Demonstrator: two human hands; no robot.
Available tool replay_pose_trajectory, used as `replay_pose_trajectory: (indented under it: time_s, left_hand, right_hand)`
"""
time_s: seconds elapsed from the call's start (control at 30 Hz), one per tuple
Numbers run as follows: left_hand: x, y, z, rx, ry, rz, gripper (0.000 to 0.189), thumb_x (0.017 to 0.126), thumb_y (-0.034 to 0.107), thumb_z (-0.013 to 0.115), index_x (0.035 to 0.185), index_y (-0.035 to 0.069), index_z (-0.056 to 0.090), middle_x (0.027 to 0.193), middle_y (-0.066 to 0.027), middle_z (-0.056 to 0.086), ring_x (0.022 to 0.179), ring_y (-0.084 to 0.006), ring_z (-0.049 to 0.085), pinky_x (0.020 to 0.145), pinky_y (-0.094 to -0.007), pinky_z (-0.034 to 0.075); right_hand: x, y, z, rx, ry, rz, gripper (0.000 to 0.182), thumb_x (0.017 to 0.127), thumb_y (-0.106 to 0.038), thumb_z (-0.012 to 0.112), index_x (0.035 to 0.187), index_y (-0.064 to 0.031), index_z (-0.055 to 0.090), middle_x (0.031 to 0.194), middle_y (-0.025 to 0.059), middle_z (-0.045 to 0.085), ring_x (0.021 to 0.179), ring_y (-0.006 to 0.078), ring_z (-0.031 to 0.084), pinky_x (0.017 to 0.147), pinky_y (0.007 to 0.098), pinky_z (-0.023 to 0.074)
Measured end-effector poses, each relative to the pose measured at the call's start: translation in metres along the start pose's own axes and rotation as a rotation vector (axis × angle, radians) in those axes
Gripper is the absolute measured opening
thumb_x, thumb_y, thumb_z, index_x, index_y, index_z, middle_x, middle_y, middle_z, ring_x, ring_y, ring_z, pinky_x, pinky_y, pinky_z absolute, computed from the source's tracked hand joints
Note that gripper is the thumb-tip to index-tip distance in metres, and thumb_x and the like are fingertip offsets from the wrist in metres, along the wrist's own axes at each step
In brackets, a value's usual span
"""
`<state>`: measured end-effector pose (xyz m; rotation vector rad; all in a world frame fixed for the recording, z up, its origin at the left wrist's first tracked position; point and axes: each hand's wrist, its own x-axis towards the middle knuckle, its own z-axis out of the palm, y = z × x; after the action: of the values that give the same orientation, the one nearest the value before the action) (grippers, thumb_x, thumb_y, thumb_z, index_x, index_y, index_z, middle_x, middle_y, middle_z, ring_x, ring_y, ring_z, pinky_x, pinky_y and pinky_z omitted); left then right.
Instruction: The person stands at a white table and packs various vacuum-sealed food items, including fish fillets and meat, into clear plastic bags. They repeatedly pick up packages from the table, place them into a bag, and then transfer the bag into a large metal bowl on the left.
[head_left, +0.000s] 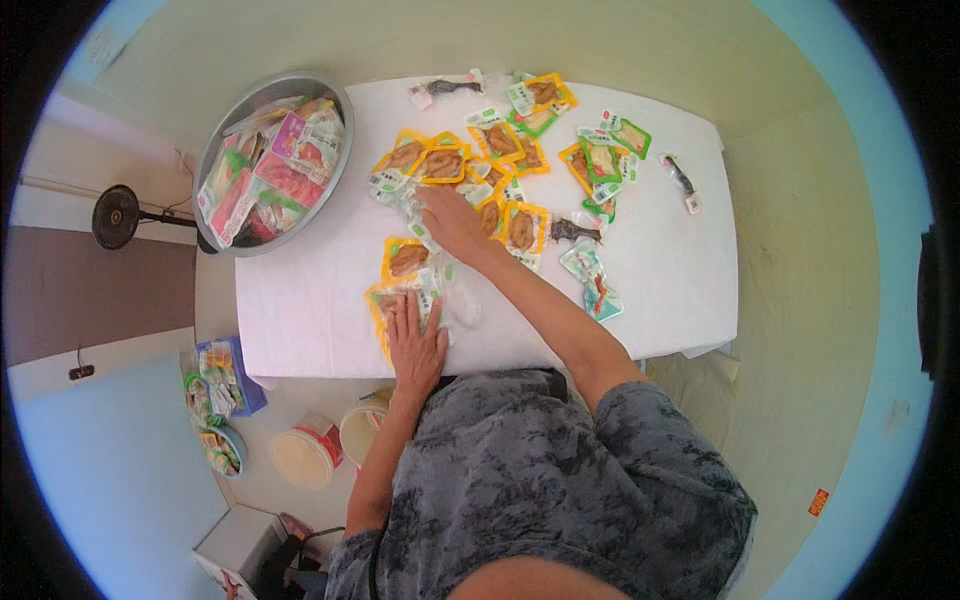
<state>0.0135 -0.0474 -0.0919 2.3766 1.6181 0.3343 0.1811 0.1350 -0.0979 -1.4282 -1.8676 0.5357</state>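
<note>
My left hand (416, 349) lies flat, its palm down on a few overlapping yellow-edged vacuum packets (380, 341) near the table's front edge. Just beyond it is another yellow-edged packet (409, 259) of brown food. My right hand (454, 225) reaches over the pile, its fingers bent down at the clear plastic end of a packet (401, 196); its fingertips are partly hidden. Around that hand lie several more yellow-edged packets (442, 163). A dark drumstick-shaped piece in clear wrap (576, 229) and a teal-and-white packet (592, 281) lie to the right.
A large metal basin (346, 161) full of mixed packets stands at the table's left end. Green-edged packets (602, 161) lie on the white-covered table (675, 277). On the floor are buckets (304, 457) and a blue crate (251, 386). Another person's leg (277, 566) shows at lower left.
</note>
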Motion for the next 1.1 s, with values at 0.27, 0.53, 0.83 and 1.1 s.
replay_pose_trajectory:
  time_s: [0.27,0.53,0.83,1.1]
  left_hand:
    - [0.0,0.001,0.008,0.03,0.028,0.05,0.055,0.089,0.024,0.06,0.143,0.013,0.05,0.152,-0.0255,0.034,0.142,-0.0435,0.029,0.114,-0.0572,0.023]
    - [-0.002,0.002,0.005,0.072,-0.064,0.005,0.055,0.092,0.027,0.057,0.145,0.017,0.048,0.155,-0.024,0.03,0.145,-0.0427,0.024,0.115,-0.0575,0.02]
    - [-0.002,-0.001,0.008,0.085,-0.074,0.008,0.055,0.092,0.028,0.058,0.144,0.016,0.048,0.157,-0.0229,0.027,0.146,-0.0421,0.022,0.117,-0.0568,0.018]
    - [-0.002,-0.001,0.016,0.096,-0.041,0.046,0.057,0.091,0.028,0.06,0.145,0.017,0.047,0.157,-0.0233,0.028,0.146,-0.0414,0.024,0.116,-0.0565,0.019]
  right_hand:
    - [0.007,0.139,-0.071,0.2,0.529,0.364,0.02,0.087,-0.011,0.068,0.104,-0.0022,0.065,0.098,0.0094,0.069,0.088,0.0187,0.067,0.075,0.0316,0.0522]
    - [0.05,0.204,-0.104,0.534,0.726,0.82,0.025,0.078,-0.011,0.079,0.083,0.0061,0.062,0.076,0.0151,0.068,0.064,0.0176,0.068,0.054,0.0263,0.05]
    - [0.092,0.194,-0.099,0.35,0.541,1.062,0.026,0.077,-0.016,0.08,0.074,0.0034,0.064,0.068,0.0116,0.066,0.063,0.023,0.067,0.054,0.0338,0.0488]
    - [0.068,0.2,-0.102,0.768,0.78,0.866,0.018,0.079,-0.013,0.077,0.082,-0.0028,0.062,0.078,0.0069,0.065,0.067,0.0191,0.061,0.063,0.0358,0.0504]
